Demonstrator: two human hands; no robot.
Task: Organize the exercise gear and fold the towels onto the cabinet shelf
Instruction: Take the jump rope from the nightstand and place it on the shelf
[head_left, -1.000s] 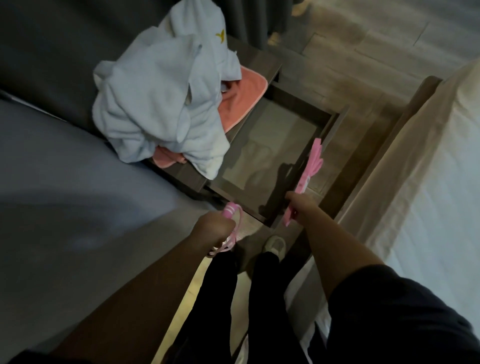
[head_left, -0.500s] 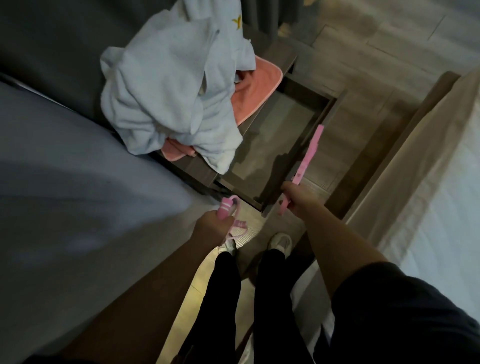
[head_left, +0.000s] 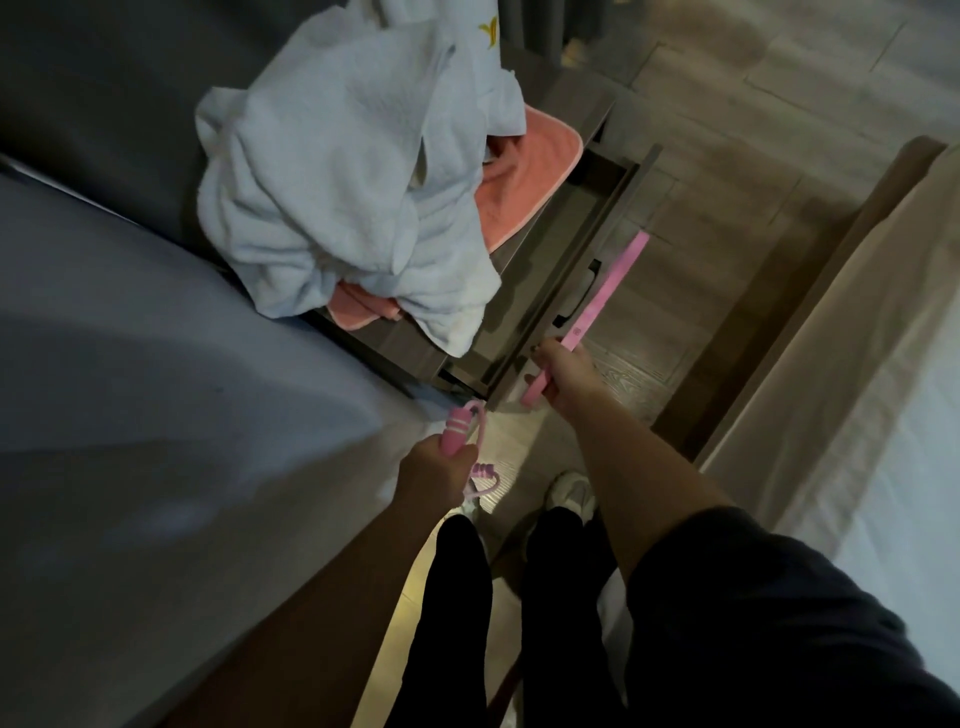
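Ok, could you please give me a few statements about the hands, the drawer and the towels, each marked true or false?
1. The left hand grips a pink skipping-rope handle. True.
2. The right hand holds nothing. False: it grips a pink strip.
3. The drawer is shut. False: it is pulled open.
4. The white towel lies crumpled on top of the coral towel. True.

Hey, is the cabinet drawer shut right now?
No, the drawer stands pulled out beside the heaped white towels, its dark inside showing.
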